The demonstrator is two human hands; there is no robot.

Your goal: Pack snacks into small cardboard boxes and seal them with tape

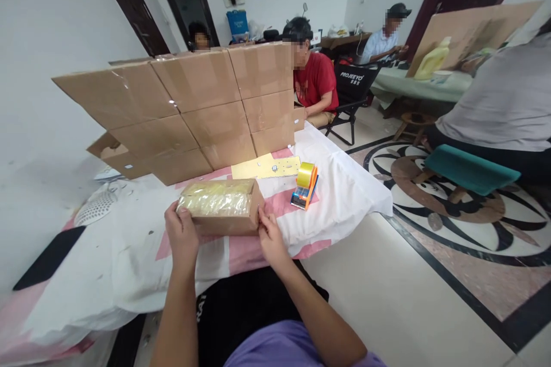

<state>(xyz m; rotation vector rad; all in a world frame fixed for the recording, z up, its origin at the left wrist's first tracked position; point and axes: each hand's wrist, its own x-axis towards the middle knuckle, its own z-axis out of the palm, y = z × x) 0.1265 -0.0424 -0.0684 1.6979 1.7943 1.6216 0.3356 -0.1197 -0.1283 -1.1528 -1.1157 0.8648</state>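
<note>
A small cardboard box (228,226) lies near the front edge of the cloth-covered table, with shiny clear packing tape or film (217,198) over its top. My left hand (182,230) grips the box's left end, thumb on the upper edge. At the opposite end, my right hand (272,235) has its fingers closed on the right corner. Whether the box rests fully on the cloth or is slightly lifted, I cannot tell. To the right of it stands a tape dispenser (306,183) with a yellowish roll and orange-and-blue frame.
Stacked cardboard boxes (215,109) form a wall behind the box. A yellow sheet (267,167) lies before them. On the left are a white perforated object (95,207) and a black flat item (49,257). A person in red (316,83) sits beyond; a teal stool (471,169) stands right.
</note>
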